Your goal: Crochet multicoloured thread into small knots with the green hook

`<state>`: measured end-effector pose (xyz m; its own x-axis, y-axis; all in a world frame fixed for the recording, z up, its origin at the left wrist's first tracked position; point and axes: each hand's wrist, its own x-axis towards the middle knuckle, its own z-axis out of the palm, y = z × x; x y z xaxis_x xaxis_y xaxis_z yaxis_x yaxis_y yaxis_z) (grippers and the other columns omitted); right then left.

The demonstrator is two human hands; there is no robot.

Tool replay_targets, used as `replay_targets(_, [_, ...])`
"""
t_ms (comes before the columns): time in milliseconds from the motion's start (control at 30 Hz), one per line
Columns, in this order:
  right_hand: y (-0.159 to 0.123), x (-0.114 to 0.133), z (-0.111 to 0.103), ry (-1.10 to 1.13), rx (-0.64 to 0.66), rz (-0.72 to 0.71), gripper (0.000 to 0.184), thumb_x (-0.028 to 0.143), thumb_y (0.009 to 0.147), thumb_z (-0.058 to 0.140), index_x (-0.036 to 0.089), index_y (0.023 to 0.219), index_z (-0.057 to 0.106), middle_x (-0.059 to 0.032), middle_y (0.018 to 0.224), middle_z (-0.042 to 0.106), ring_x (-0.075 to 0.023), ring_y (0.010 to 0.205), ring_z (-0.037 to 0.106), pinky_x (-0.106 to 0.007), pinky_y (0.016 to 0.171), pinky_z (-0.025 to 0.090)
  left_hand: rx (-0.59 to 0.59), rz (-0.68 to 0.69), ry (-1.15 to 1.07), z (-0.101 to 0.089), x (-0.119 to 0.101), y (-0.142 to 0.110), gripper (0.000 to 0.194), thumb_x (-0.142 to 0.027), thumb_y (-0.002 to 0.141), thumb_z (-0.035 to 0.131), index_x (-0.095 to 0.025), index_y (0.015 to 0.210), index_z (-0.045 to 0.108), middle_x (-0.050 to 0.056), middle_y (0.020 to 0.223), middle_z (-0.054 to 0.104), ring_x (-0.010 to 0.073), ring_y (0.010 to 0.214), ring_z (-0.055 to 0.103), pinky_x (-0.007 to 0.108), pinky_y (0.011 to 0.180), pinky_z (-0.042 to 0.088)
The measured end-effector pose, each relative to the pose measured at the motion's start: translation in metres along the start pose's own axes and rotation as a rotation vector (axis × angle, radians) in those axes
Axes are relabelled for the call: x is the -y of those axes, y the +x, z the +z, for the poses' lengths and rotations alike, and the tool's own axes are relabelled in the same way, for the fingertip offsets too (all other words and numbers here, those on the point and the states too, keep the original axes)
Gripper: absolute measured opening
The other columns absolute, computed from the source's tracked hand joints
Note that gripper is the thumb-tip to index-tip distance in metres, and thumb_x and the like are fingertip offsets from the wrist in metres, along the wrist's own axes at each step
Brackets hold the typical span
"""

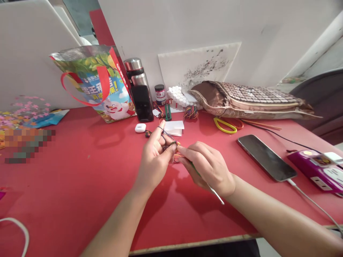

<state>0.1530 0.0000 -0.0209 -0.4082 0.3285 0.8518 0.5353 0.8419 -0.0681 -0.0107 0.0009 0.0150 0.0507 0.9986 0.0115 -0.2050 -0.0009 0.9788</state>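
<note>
My left hand (153, 162) pinches a small piece of multicoloured crochet work (177, 155) between thumb and fingers. Its index finger points up, and a dark strand of yarn runs over it. In my right hand (209, 166) is a crochet hook (217, 196) with a green grip, its silvery end sticking out below the palm toward me. The two hands meet at the crochet work, so the hook's working tip is hidden among the fingers. Beyond them lies a ball of multicoloured yarn (191, 112).
Behind my hands are folded white paper (174, 127), a white earphone case (140, 127), an upright black phone (142, 103), a steel flask (138, 76) and a colourful bag (107, 89). Rightward lie yellow-handled scissors (225, 125), a charging phone (266, 157) and a purple power strip (316, 169).
</note>
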Motion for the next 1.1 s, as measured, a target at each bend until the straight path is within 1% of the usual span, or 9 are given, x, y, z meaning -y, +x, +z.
replay_targets(167, [0.001,0.003,-0.006,0.180,-0.058,0.112,0.021,0.009,0.102,0.059,0.014,0.122,0.063,-0.0080,0.082,0.069,-0.0186,0.067,0.063,-0.030,0.060,0.055,0.044,0.073,0.145,-0.001,-0.001,-0.002,0.077,-0.016,0.090,0.068,-0.016,0.163,0.042,-0.005,0.077,0.053,0.0103,0.065,0.050,0.023,0.059,0.045])
replay_targets(300, [0.002,0.003,-0.010,0.249,-0.052,0.150,0.022,0.007,0.100,0.060,0.014,0.120,0.066,-0.0074,0.081,0.070,-0.0178,0.066,0.062,-0.029,0.060,0.054,0.038,0.088,0.225,-0.003,0.000,-0.002,0.079,-0.017,0.091,0.067,-0.016,0.165,0.040,-0.005,0.078,0.054,0.0111,0.065,0.050,0.024,0.061,0.045])
replay_targets(433, [0.004,0.002,-0.016,0.319,-0.033,0.202,0.021,0.006,0.098,0.060,0.014,0.115,0.070,-0.0064,0.078,0.068,-0.0172,0.064,0.062,-0.028,0.058,0.052,0.029,0.089,0.250,-0.003,-0.002,-0.001,0.076,-0.019,0.092,0.068,-0.018,0.163,0.043,-0.004,0.078,0.055,0.0117,0.066,0.050,0.024,0.063,0.045])
replay_targets(567, [0.008,0.002,-0.024,0.431,-0.029,0.306,0.018,0.005,0.096,0.060,0.017,0.103,0.072,-0.0036,0.073,0.066,-0.0150,0.060,0.059,-0.027,0.055,0.048,0.038,0.089,0.292,-0.003,-0.004,-0.003,0.071,-0.016,0.091,0.069,-0.022,0.160,0.051,-0.004,0.077,0.055,0.0133,0.067,0.050,0.024,0.062,0.043])
replay_targets(700, [0.014,-0.001,-0.032,0.561,-0.033,0.446,0.017,0.007,0.095,0.062,0.019,0.087,0.072,-0.0017,0.069,0.068,-0.0129,0.056,0.058,-0.026,0.052,0.045,0.089,0.107,0.325,-0.004,-0.005,-0.005,0.067,-0.010,0.089,0.070,-0.025,0.154,0.060,-0.003,0.077,0.055,0.0139,0.069,0.051,0.024,0.066,0.045])
replay_targets(800, [0.018,-0.006,-0.037,0.642,-0.010,0.614,0.021,0.014,0.095,0.067,0.019,0.075,0.071,-0.0015,0.066,0.068,-0.0131,0.055,0.056,-0.027,0.051,0.044,0.139,0.118,0.339,-0.005,-0.006,-0.006,0.063,-0.009,0.089,0.070,-0.027,0.148,0.065,-0.003,0.078,0.056,0.0142,0.069,0.052,0.026,0.068,0.047])
replay_targets(867, [0.020,-0.009,-0.040,0.686,0.000,0.734,0.024,0.021,0.093,0.071,0.019,0.070,0.072,-0.0014,0.062,0.065,-0.0133,0.054,0.053,-0.027,0.050,0.042,0.156,0.125,0.342,-0.005,-0.007,-0.006,0.060,-0.010,0.089,0.070,-0.028,0.146,0.068,-0.002,0.078,0.058,0.0151,0.069,0.053,0.027,0.068,0.048])
replay_targets(1000, [0.021,-0.016,-0.040,0.821,-0.032,0.901,0.025,0.031,0.087,0.081,0.019,0.065,0.075,-0.0009,0.057,0.059,-0.0135,0.054,0.047,-0.028,0.049,0.037,0.171,0.113,0.349,-0.006,-0.009,-0.006,0.056,-0.012,0.089,0.072,-0.029,0.143,0.071,0.000,0.081,0.066,0.0161,0.073,0.058,0.028,0.069,0.051])
replay_targets(1100, [0.020,-0.021,-0.038,0.996,-0.072,0.998,0.025,0.037,0.081,0.087,0.018,0.066,0.078,-0.0013,0.056,0.058,-0.0121,0.052,0.043,-0.029,0.048,0.032,0.172,0.053,0.243,-0.006,-0.010,-0.006,0.054,-0.014,0.089,0.075,-0.028,0.141,0.073,0.001,0.082,0.070,0.0155,0.072,0.061,0.026,0.067,0.053])
